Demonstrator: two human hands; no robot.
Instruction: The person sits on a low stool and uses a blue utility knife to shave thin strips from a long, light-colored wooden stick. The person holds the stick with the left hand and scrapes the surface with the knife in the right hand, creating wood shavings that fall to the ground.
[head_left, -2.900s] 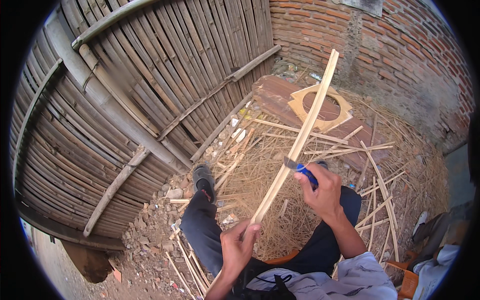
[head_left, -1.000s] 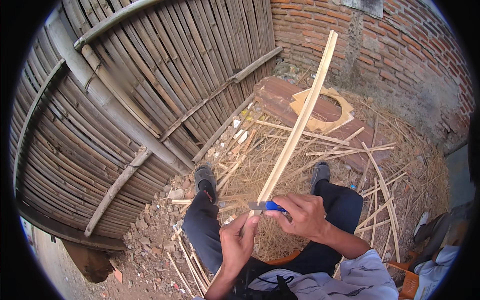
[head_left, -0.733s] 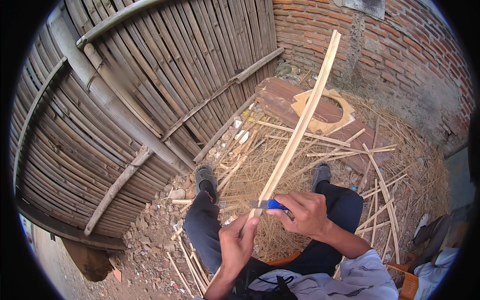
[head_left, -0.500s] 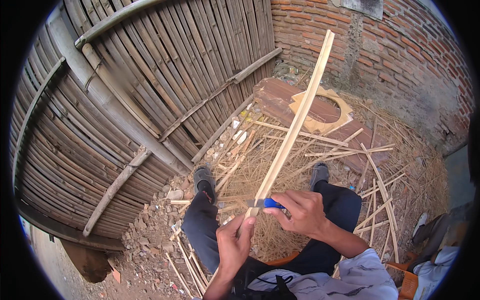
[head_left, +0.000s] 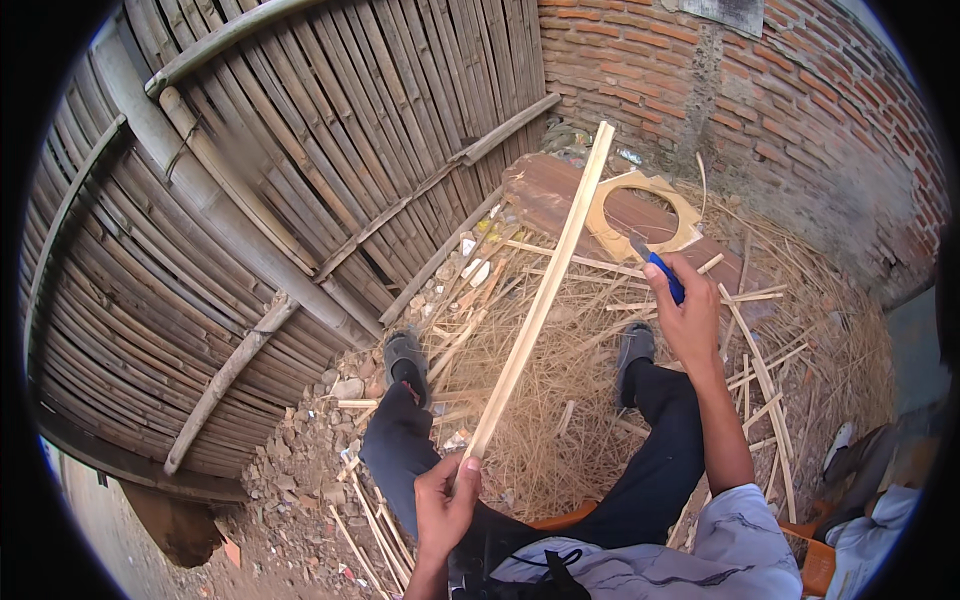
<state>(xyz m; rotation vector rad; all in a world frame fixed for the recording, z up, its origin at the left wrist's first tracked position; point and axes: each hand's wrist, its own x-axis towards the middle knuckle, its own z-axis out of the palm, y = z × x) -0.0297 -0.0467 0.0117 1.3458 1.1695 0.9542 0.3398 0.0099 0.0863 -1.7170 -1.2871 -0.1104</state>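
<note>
My left hand (head_left: 447, 503) is closed round the near end of a long pale bamboo strip (head_left: 545, 295), thumb along its edge. The strip slants up and away to the right, over the shavings on the ground. Out to the right, my right hand (head_left: 690, 315) grips a blue-handled utility knife (head_left: 665, 278). Its blade points up and left, clear of the strip. Past the blade, a thin curled shaving (head_left: 702, 185) stands against the brick wall.
A brown board (head_left: 540, 185) carries a pale cut-out panel (head_left: 640, 180) with a round hole. Loose bamboo strips (head_left: 760, 365) lie at right and left. A bamboo fence (head_left: 300, 150) and a brick wall (head_left: 640, 65) enclose the spot. Another person's leg (head_left: 860, 455) shows at right.
My right hand has swung up and right with the knife, off the strip. My left hand has lowered slightly left, bringing the strip's far end down.
</note>
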